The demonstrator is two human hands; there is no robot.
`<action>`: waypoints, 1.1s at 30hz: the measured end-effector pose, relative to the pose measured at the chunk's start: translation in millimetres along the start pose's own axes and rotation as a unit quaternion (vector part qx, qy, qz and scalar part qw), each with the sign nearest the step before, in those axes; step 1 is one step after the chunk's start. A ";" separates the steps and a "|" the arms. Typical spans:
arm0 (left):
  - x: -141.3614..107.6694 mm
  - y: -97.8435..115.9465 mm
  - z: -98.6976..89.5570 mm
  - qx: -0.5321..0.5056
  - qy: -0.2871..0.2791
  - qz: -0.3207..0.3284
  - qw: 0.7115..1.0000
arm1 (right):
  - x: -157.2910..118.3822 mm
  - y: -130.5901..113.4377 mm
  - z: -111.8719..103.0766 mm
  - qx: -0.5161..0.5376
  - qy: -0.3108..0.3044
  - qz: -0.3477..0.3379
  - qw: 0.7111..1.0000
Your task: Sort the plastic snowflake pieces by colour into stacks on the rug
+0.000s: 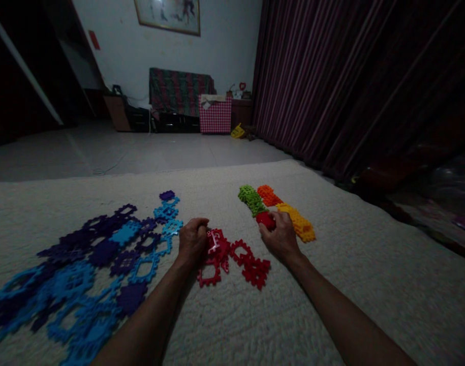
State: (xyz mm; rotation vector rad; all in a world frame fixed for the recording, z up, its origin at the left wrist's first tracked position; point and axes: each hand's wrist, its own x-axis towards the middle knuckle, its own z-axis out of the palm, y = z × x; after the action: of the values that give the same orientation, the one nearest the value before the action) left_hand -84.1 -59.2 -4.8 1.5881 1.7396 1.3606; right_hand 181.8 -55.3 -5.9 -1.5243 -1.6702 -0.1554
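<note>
1. The fingers of the left hand (193,238) are curled in at the left edge of the loose red toothed tiles (224,254); whether they grip one, I cannot tell.
2. The thumb and fingers of the right hand (281,233) close around the small red stack (265,220), right of the loose red toothed tiles and slightly farther off.
3. Beyond and to the right of the loose red toothed tiles lie the green tile stack (251,199), the orange tile stack (269,195) and the yellow tile stack (297,222), the yellow one nearest.
4. Left of the loose red toothed tiles, light-blue toothed tiles (74,279) and dark purple toothed tiles (104,251) spread in an overlapping heap, some solid, some with open centres.
5. Under the loose red toothed tiles is a cream quilted cover (232,330).
6. Far beyond them stand a red-and-white checked cloth (216,116) and a low black cabinet (177,123); a purple curtain (316,76) hangs far to the right.
</note>
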 end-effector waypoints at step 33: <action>2.6 -6.0 6.5 -0.166 -0.032 -0.049 0.984 | -29.2 -108.1 -19.8 0.276 -0.288 -0.197 0.896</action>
State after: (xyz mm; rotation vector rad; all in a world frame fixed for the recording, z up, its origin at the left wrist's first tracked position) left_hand -82.6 -53.6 -11.9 1.3311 1.4432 1.4456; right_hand 94.9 -116.5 34.7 -0.8192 -2.2276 0.5741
